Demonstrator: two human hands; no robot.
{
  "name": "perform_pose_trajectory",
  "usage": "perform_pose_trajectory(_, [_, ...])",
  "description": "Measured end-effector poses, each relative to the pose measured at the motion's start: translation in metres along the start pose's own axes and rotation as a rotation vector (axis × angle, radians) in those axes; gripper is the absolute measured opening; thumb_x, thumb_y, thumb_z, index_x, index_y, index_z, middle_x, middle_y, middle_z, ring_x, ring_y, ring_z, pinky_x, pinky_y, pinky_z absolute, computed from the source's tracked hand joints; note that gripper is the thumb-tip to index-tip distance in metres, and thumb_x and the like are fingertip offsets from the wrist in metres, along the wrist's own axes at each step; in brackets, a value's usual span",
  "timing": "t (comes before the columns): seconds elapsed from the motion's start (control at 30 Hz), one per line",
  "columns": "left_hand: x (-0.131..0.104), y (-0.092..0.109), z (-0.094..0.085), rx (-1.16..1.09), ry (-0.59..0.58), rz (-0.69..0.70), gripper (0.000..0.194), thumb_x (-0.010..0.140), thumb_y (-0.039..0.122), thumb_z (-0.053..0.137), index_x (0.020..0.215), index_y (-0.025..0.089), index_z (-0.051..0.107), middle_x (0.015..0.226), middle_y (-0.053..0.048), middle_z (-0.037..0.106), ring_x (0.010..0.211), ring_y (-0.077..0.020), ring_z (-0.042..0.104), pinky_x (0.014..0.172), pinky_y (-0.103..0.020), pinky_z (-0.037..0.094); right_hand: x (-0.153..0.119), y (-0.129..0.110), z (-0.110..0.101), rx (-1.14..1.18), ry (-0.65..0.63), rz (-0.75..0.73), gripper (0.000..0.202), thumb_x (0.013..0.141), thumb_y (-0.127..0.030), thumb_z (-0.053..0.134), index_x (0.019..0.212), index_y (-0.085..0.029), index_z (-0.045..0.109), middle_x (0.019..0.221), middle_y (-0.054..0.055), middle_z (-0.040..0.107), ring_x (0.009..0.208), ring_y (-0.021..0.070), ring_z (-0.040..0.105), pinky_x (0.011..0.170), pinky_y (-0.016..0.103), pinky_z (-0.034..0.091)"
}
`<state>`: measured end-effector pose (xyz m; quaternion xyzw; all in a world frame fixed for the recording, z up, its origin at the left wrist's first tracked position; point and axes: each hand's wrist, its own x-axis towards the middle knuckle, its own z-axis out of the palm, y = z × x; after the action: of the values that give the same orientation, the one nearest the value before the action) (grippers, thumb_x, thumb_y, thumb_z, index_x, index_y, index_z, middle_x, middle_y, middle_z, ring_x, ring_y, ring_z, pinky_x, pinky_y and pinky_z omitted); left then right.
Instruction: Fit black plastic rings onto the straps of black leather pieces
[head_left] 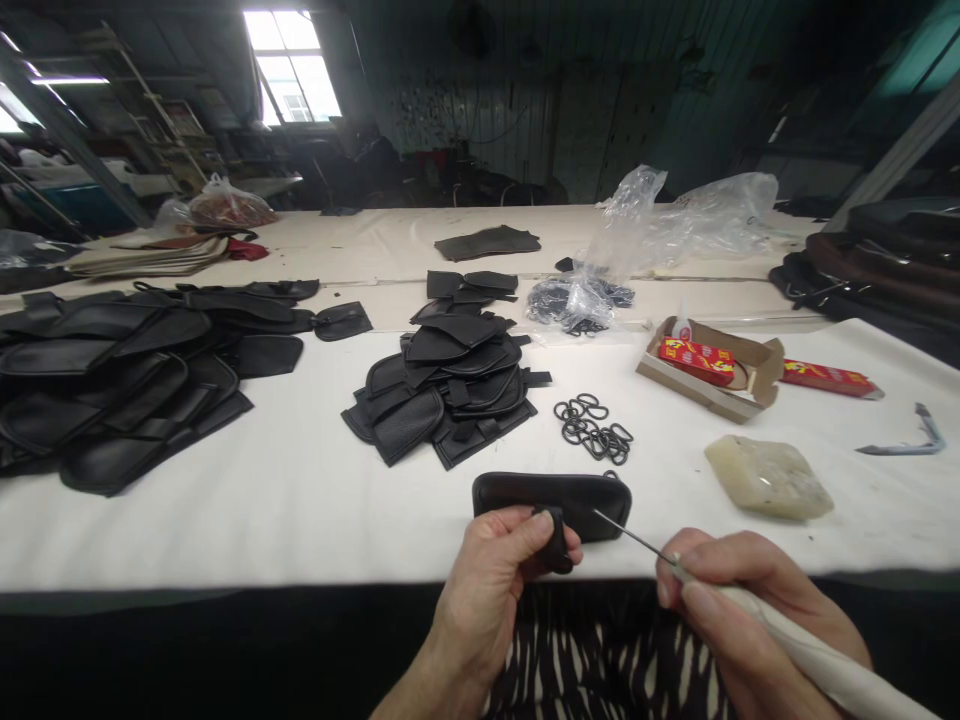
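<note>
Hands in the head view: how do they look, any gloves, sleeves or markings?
The left hand is gloveless, its forearm sleeveless. The right hand is gloveless too, no sleeve showing. No rings visible. Between them: dark garment with cream streaks.

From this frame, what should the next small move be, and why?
Probably the right hand should ease the pale-handled tool with a thin metal shaft toward the small black piece. The left hand pinches that piece by the black rounded-corner pouch, and the tool's tip shows over the pouch; whether it touches is unclear.
</note>
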<state>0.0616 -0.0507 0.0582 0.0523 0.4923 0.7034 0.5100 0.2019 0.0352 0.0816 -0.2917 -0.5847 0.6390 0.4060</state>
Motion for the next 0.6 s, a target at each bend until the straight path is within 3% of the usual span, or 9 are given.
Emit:
perform_pose_trajectory(0.2, [-0.003,0.003,0.003,0.085,0.016,0.015,0.022,0.075,0.030,0.064,0.066,0.010,0.070,0.067,-0.007,0.066,0.067,-0.0160,0.057,0.073,-0.029,0.042,-0.001,0.009,0.015,-0.228,0.113,-0.129,0.008,0.074,-0.032,0.066,0.072,-0.024,0.065,0.068,0.001,0.065,0.067,0.0176,0.059,0.057,0.024,0.046])
perform_pose_trajectory(0.43, [-0.003,0.004,0.006,0.222,0.065,0.124,0.023,0.076,0.029,0.063,0.060,0.012,0.067,0.062,-0.004,0.063,0.064,-0.0147,0.053,0.069,-0.026,0.040,0.001,0.022,0.017,-0.436,0.084,-0.366,0.003,0.081,-0.025,0.062,0.079,-0.025,0.064,0.068,-0.001,0.067,0.060,0.0146,0.062,0.058,0.023,0.048])
perform_pose_trajectory(0.6, [0.000,-0.003,0.002,0.230,0.088,0.158,0.021,0.075,0.028,0.064,0.060,0.012,0.066,0.061,-0.003,0.062,0.064,-0.0135,0.052,0.070,-0.026,0.040,0.000,0.031,0.017,-0.663,0.061,-0.667,0.011,0.084,-0.013,0.058,0.087,-0.022,0.064,0.072,0.000,0.069,0.059,0.0142,0.064,0.062,0.024,0.050])
